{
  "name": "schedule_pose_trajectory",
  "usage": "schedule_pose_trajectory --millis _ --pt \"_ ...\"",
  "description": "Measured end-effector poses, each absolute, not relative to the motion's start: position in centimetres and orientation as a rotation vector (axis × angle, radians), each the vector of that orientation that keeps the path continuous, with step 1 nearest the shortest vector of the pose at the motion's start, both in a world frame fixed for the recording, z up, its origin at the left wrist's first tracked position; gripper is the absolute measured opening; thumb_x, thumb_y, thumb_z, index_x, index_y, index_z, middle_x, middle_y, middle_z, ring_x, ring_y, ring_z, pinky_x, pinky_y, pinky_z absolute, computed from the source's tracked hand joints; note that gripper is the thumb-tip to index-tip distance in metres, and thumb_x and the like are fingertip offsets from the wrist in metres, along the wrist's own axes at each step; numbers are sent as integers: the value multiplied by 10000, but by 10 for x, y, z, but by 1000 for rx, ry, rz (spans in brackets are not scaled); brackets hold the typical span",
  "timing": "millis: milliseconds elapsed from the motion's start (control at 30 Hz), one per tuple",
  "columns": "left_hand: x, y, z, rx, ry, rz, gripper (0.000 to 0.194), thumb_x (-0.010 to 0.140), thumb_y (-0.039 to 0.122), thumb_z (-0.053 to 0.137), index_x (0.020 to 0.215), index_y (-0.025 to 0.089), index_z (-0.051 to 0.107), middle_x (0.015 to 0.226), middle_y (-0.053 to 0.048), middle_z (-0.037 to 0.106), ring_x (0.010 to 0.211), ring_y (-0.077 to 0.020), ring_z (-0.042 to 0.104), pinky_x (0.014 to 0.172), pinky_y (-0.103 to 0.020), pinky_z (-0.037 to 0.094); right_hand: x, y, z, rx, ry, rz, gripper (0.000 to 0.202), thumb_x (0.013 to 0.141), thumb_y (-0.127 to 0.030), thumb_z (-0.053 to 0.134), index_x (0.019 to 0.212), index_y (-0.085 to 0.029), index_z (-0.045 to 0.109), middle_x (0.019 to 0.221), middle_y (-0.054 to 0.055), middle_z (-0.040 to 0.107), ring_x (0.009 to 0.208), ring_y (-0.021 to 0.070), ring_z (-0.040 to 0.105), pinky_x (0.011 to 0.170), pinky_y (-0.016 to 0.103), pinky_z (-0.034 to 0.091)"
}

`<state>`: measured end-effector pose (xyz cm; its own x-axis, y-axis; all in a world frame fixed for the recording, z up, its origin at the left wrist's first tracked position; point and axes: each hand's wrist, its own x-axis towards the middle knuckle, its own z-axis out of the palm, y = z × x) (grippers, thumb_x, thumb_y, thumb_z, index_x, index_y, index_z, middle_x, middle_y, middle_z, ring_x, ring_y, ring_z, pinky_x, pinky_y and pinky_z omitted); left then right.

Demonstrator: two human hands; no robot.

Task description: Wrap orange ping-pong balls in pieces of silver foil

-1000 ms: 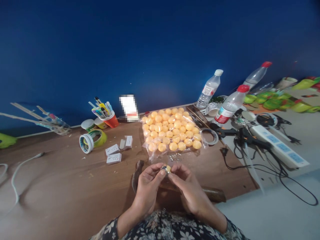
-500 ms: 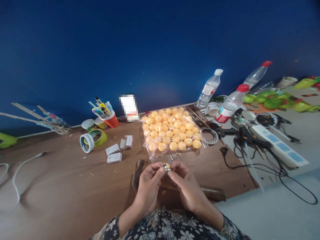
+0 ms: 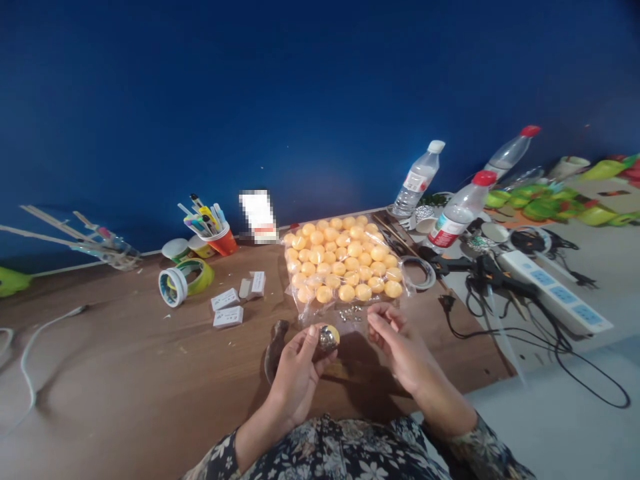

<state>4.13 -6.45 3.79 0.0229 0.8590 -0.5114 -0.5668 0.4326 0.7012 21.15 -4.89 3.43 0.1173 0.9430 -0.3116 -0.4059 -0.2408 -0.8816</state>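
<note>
My left hand [image 3: 299, 372] pinches a small yellow ball [image 3: 329, 339] between thumb and fingers. Shiny silver metal bits cover the side facing me; they look like thumbtacks, too small to be sure. To the right, apart from the ball, is my right hand [image 3: 395, 343], its thumb and fingertips drawn together. Whatever it may hold is too small to make out. Just beyond its fingertips lies a scatter of shiny metal bits [image 3: 351, 313]. Behind them sits a clear plastic bag of yellow balls [image 3: 345, 260]. A dark curved tool [image 3: 274, 350] lies partly hidden behind my left hand.
Small white boxes [image 3: 229, 316] and tape rolls [image 3: 173, 287] lie to the left, near a cup of pens [image 3: 220, 238]. At right are plastic bottles [image 3: 457, 217], a grey tape roll [image 3: 419, 273], a power strip [image 3: 555, 290] and tangled black cables [image 3: 560, 340].
My right hand has left the ball and moved right, towards the metal bits. My left hand keeps the ball, now tilted so more of its silver side shows.
</note>
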Motion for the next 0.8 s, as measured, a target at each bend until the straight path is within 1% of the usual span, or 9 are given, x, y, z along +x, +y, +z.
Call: schedule_pose_trajectory --millis 100,200,300,367,433,500,600,700,800 --pt "41 -64 37 335 1042 1147 270 766 362 721 882 119 712 882 -71 707 803 -154 657 722 -261 577 225 -45 32 -1192 -661 1412 291 661 -401 797 793 -210 620 626 -56 501 579 100 450 542 204 386" --pt "40 -63 40 309 1037 1127 241 758 339 733 829 110 711 835 -70 707 735 -144 668 644 -213 573 230 -44 31 -1258 -818 1362 255 723 -419 730 806 -213 606 633 -50 501 571 112 465 535 218 399" --pt "40 -62 44 248 1052 1087 238 794 325 699 909 116 709 772 -63 702 638 -125 661 556 -181 556 232 -40 26 -1389 -1274 1211 157 820 -359 609 866 -209 609 744 1 601 666 158 558 617 265 454" --pt "39 -61 45 216 1052 1082 242 828 301 664 990 125 696 753 -57 699 616 -113 657 539 -167 548 234 -35 19 -1508 -1640 980 115 854 -274 533 896 -200 611 837 44 653 745 186 601 692 295 468" --pt "38 -61 47 203 1045 1085 246 851 289 637 1021 119 686 736 -61 698 615 -110 657 534 -157 541 236 -29 11 -1657 -1915 702 137 861 -207 483 899 -195 613 860 63 663 776 202 610 709 309 459" --pt "37 -60 48 201 1044 1083 264 869 301 610 1028 102 681 721 -74 698 607 -109 654 517 -148 528 235 -24 5 -1720 -2026 590 139 841 -163 491 864 -197 624 843 63 656 780 212 606 694 307 440" --pt "34 -60 49 190 1043 1057 318 900 341 555 1050 88 673 713 -92 700 578 -100 637 509 -148 518 232 -20 0 -1722 -2119 564 149 811 -112 521 812 -209 634 818 47 647 791 209 597 681 284 405" --pt "33 -60 49 165 1025 1035 368 911 388 518 1064 89 669 724 -101 704 575 -101 635 525 -158 526 228 -18 0 -1754 -2183 512 162 814 -91 534 820 -214 639 843 53 648 807 207 592 672 274 373" --pt "32 -60 49 151 1008 1041 357 915 382 512 1060 95 668 743 -106 710 604 -112 650 540 -166 532 224 -15 -1 -1795 -2213 473 158 824 -91 538 784 -211 631 832 58 643 779 202 593 646 273 349"
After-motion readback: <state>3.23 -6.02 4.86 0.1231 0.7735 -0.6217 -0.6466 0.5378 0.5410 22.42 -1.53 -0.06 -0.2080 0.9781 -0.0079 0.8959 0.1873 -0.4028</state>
